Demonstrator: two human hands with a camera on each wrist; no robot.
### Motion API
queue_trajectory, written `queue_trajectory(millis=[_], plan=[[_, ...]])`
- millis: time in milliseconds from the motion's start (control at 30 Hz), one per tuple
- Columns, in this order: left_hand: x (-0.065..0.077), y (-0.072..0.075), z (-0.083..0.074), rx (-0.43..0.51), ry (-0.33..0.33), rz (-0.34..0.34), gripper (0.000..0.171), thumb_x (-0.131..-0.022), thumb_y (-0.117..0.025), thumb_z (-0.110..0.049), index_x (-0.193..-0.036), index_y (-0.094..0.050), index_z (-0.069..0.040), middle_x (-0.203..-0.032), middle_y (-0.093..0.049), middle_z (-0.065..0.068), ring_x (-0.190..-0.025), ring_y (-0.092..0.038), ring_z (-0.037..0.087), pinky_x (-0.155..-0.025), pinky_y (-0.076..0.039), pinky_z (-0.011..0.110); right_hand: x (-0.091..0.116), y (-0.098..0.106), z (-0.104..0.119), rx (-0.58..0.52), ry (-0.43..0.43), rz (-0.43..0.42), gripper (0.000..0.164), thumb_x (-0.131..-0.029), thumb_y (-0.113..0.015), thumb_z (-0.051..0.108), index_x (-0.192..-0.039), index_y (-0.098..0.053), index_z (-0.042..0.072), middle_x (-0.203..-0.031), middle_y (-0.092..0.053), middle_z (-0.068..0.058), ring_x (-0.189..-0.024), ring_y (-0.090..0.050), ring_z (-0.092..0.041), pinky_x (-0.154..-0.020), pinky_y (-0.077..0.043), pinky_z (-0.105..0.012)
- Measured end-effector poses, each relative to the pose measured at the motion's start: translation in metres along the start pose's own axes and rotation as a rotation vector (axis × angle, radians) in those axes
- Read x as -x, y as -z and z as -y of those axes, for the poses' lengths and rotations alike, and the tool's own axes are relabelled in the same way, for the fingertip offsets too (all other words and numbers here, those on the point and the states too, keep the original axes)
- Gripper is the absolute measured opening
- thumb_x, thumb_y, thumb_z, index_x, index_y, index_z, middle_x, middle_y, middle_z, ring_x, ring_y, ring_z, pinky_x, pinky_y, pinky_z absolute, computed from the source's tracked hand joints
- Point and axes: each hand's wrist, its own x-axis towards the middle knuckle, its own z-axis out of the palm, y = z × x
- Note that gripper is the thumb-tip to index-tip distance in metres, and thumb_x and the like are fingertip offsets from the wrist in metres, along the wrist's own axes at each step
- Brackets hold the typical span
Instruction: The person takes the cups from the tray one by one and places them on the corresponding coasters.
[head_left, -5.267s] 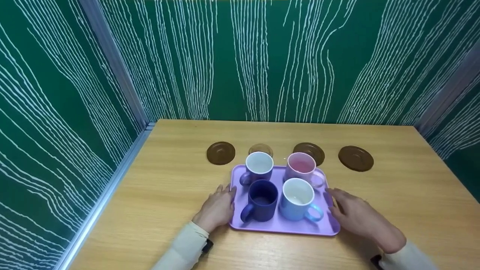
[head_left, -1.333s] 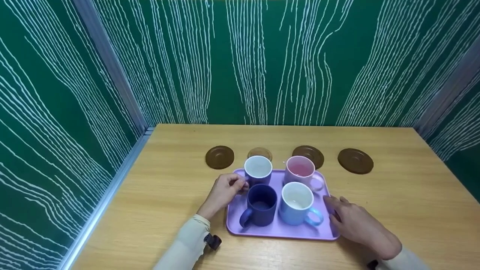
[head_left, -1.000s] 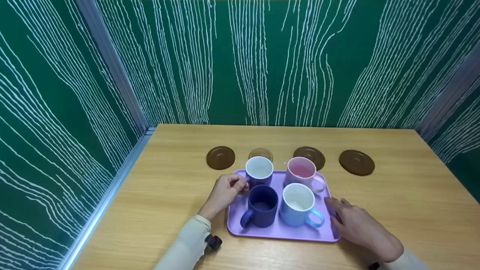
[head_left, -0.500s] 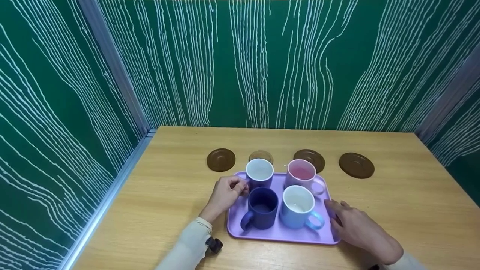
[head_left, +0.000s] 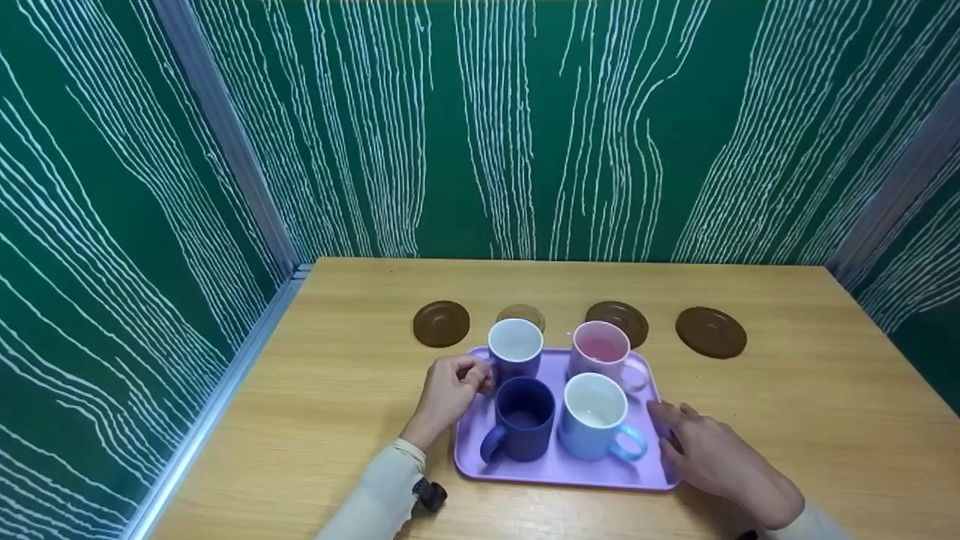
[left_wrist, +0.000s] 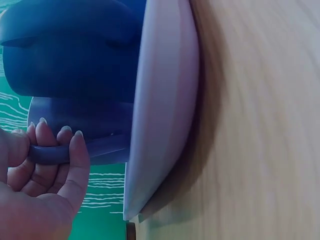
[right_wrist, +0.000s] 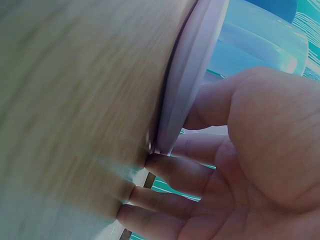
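A lilac tray (head_left: 570,472) bears several mugs. At its back left stands a purple mug (head_left: 519,369) with a white inside; at its back right is a pink mug (head_left: 589,365). A dark blue mug (head_left: 530,441) stands at front left and a light blue mug (head_left: 586,435) at front right. My left hand (head_left: 448,397) pinches the purple mug's handle (left_wrist: 52,154) between thumb and fingers. My right hand (head_left: 709,454) holds the tray's right rim, thumb and index finger over it. The other right fingers (right_wrist: 165,197) reach down to the tabletop.
Behind the tray lie a brown disc (head_left: 441,324) at left, a paler disc (head_left: 523,313) partly hidden by the purple mug, a third disc (head_left: 622,319) partly behind the pink mug, and another disc (head_left: 711,331) at right. Green patterned walls (head_left: 480,135) border the wooden table (head_left: 315,390).
Since the oldest frame my left hand has gone from the tray's left edge up to the purple mug's handle. Over the last second both hands and the mugs stay put; the view tilts slightly.
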Motion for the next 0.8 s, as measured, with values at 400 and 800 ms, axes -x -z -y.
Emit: queue_trajectory(millis=[400, 800], plan=[[-0.004, 0.007, -0.015, -0.045, -0.05, -0.101, 0.021, -0.099, -0.062, -0.001, -0.082, -0.073, 0.004, -0.075, -0.072, 0.009, -0.07, -0.066, 0.011, -0.069, -0.06, 0.025, -0.002, 0.001, 0.0, -0.012, -0.058, 0.055, 0.058, -0.098, -0.066, 0.024, -0.151, -0.052, 0.006, -0.141, -0.049, -0.043, -0.129, -0.049, -0.063, -0.099, -0.043, -0.075], [-0.027, 0.019, -0.042, 0.002, -0.053, -0.309, 0.019, -0.099, -0.064, -0.001, -0.085, -0.074, 0.005, -0.078, -0.072, 0.01, -0.076, -0.071, 0.028, -0.07, -0.062, 0.031, -0.002, 0.003, 0.001, -0.014, -0.093, 0.082, 0.059, -0.099, -0.066, 0.027, -0.152, -0.051, 0.008, -0.143, -0.048, -0.043, -0.131, -0.047, -0.063, -0.099, -0.041, -0.076]])
